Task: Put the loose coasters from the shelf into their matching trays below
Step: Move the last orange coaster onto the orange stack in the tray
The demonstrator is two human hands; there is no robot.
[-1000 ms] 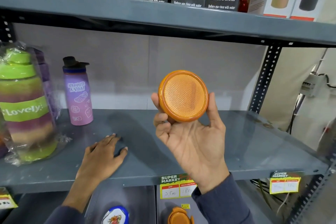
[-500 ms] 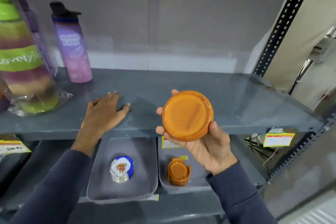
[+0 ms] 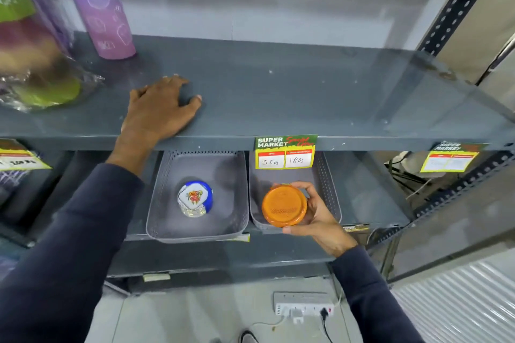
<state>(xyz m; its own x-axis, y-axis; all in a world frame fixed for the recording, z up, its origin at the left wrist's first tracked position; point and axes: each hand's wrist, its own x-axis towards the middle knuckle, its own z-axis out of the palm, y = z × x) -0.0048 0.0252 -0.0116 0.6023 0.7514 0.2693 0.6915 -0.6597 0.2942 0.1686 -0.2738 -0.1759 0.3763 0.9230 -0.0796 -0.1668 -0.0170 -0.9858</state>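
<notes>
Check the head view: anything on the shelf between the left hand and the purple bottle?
Nothing. In the head view, bare grey shelf runs from the left hand up to the purple bottle.

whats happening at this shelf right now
A person is sorting coasters into trays under a shelf. The right hand holds an orange coaster over the right grey tray, not yet released. The left hand rests flat on the upper shelf. The left grey tray holds a blue and white coaster stack. A purple bottle stands on the upper shelf.
</notes>
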